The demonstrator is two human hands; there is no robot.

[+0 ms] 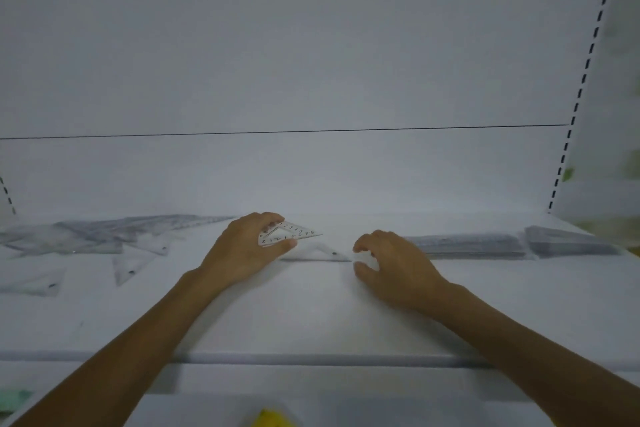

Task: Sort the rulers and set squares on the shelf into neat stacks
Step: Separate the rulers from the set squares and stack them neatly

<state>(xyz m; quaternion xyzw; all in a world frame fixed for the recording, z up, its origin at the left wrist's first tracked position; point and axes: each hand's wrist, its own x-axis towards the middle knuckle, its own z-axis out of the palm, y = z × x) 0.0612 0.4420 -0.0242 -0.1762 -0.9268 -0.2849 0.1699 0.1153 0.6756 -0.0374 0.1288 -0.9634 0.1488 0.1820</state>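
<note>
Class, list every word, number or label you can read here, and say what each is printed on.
"2 1 0 1 2": scale digits on the set square gripped by the left hand, along its near edge; further digits run toward the tip, blurred.
Its second row of digits: too blurred to read.
Stacked rulers and loose rulers: markings too small to read.
</note>
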